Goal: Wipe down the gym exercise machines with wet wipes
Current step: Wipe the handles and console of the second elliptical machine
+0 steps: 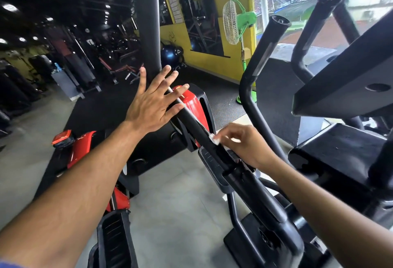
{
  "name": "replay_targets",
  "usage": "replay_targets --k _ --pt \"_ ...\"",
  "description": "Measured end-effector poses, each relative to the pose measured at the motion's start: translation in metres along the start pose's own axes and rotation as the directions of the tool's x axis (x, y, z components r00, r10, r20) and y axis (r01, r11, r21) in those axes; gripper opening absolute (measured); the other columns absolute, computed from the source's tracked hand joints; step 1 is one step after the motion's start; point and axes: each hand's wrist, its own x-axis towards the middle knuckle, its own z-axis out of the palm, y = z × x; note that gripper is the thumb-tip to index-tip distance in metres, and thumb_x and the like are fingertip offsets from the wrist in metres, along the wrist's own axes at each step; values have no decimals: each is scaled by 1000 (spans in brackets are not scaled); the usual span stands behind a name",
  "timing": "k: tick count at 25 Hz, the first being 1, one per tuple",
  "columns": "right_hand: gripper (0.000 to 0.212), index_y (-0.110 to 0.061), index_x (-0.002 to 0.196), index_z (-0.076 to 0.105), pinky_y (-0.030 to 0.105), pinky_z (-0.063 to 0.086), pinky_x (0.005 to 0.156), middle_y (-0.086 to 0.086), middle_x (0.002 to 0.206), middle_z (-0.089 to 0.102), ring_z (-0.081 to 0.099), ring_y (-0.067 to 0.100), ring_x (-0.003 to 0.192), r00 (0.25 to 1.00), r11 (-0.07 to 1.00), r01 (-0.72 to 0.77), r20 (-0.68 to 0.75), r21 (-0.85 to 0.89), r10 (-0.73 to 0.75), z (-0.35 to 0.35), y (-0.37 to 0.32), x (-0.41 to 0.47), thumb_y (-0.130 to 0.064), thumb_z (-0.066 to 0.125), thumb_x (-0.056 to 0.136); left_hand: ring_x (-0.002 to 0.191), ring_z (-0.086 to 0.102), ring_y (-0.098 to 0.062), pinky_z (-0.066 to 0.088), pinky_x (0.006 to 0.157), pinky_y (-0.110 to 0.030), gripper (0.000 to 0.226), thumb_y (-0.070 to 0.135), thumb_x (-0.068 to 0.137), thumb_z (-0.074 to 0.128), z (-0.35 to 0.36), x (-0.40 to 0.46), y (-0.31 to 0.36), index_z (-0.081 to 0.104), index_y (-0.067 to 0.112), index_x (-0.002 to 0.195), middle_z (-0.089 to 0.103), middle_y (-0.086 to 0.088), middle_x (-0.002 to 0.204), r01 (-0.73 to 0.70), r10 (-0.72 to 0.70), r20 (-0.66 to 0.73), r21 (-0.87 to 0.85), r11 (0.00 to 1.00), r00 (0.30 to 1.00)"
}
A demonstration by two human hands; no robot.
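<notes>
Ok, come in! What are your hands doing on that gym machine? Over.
Left hand open, fingers spread above the black bar. Right hand pinching white wipe against bar. Nothing blocking.

**Background of the gym floor**

Beyond the fingers, a green pedestal fan with a white wire grille [234, 23] stands against a yellow painted wall [212, 59]. A dark blue exercise ball [169, 54] sits just past them, near the wall.

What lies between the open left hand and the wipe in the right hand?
In the head view, only a bare stretch of the black bar runs from the left hand down to the wet wipe pinched by the right hand.
</notes>
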Motion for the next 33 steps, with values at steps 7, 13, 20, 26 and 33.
replay_targets --k 7,13,20,26,33 --pt "16 -21 86 78 46 61 83 -1 91 76 72 19 83 986 941 -158 -7 300 168 23 -9 47 -8 72 93 162 3 -26 -19 122 -61 63 61 108 15 0 2 1 36 33 161 24 -11 171 -14 14 19 5 1000 1000" --pt "5 -11 89 76 27 54 65 2 88 75 68 12 74 978 880 -206 56 428 202 18 7 36 -8 73 92 160 -16 -26 -14 123 -64 67 65 109 27 -31 10 -27 30 28 164 6 -11 175 -11 46 -108 305 952 993" --pt "11 -11 87 77 25 56 74 -4 85 76 71 10 79 998 922 -40 -33 385 58 37 -32 104 -2 72 91 160 -19 -26 -4 128 -55 71 64 108 36 -31 37 -46 29 22 165 17 -11 172 -86 205 -218 456 886 954" --pt "18 -29 92 78 46 59 85 -9 96 77 73 23 87 999 997 35 -43 73 -32 25 -6 68 -12 73 93 159 -20 -29 -4 130 -51 65 55 110 39 -22 43 -62 32 18 164 24 -4 172 -64 311 -282 638 767 908" --pt "30 -37 89 76 33 55 78 -15 89 72 66 11 82 994 996 82 -64 -29 -84 21 -4 56 -8 70 92 161 -12 -27 6 129 -53 70 54 107 49 -40 42 -58 31 18 164 3 -11 174 -57 262 -306 547 835 915"
